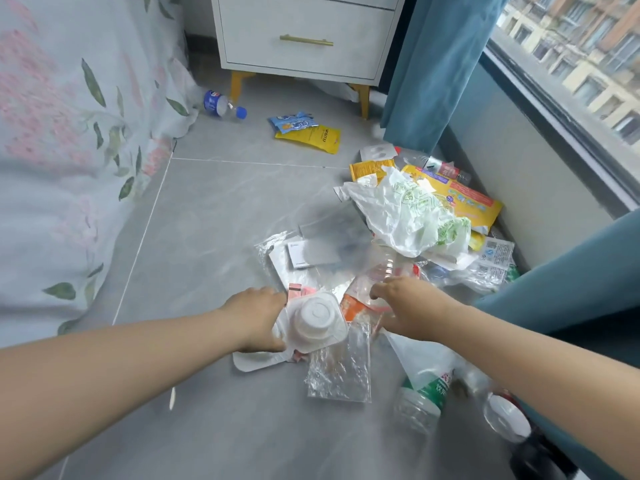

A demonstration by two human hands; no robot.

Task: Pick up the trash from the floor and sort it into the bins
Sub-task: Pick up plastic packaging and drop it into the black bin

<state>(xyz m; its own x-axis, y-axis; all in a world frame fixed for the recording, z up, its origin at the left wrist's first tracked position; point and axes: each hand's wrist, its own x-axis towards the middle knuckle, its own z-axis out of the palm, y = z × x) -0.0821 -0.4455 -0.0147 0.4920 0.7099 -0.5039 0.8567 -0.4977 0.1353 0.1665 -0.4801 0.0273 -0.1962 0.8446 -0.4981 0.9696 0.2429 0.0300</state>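
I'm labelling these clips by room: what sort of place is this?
Probably a bedroom: floral bedding on the left, a white nightstand with drawers, and blue curtains by a big window.

A cup (317, 318) lies at frame centre, a bag (408, 216) to its upper right. A bottle (223, 105) lies upper left, beside the nightstand (304, 32).

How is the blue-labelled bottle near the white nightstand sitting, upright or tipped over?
Tipped over: the bottle lies on its side on the floor, cap pointing right.
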